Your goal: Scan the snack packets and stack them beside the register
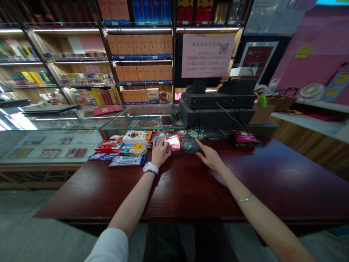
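Red packet (pixel 174 142) just beside my barcode scanner (pixel 190 145), over the counter (pixel 180 196).
My left hand (pixel 160 151) pinches its left end, fingers half curled; my right hand (pixel 207 155) wraps the scanner's handle. Under glare, the packet seems light, slick, perhaps crushable: best held by the edges.

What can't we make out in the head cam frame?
All in the head view:
- Print on the red packet: glare, plus the left hand over part of it.
- Grip of the black barcode scanner: mostly hidden by the right hand.
- Monitor surface behind the paper sign: covered by it.
- Upper-left shelf goods: dim, blurred.
- Right arm: cut off by the bottom edge.
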`<state>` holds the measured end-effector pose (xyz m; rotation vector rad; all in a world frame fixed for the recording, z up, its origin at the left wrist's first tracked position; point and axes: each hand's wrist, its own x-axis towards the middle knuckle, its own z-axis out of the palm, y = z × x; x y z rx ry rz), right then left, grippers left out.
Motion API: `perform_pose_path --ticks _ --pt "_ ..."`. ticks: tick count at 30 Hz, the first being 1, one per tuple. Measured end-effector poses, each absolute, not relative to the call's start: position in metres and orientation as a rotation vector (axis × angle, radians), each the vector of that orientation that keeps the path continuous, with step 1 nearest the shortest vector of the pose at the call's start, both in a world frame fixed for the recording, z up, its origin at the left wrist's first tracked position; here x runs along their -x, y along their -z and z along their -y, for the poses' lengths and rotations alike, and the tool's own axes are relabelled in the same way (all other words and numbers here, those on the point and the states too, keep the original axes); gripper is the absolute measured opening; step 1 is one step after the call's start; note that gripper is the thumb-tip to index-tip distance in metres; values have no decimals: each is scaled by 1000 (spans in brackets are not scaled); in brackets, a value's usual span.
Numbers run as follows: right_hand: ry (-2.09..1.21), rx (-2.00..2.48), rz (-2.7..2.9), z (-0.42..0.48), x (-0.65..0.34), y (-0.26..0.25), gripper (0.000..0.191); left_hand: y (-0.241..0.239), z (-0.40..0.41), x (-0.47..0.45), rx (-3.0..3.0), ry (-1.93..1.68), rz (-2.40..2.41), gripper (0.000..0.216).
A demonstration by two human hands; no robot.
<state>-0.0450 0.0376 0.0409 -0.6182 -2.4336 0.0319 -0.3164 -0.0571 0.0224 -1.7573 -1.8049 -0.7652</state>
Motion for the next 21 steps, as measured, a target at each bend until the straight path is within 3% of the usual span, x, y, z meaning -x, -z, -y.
perform_pose_path --ticks 21 --pt "-16 660 2376 -65 38 -25 70 -28 60 312 1782 814 1802 28"
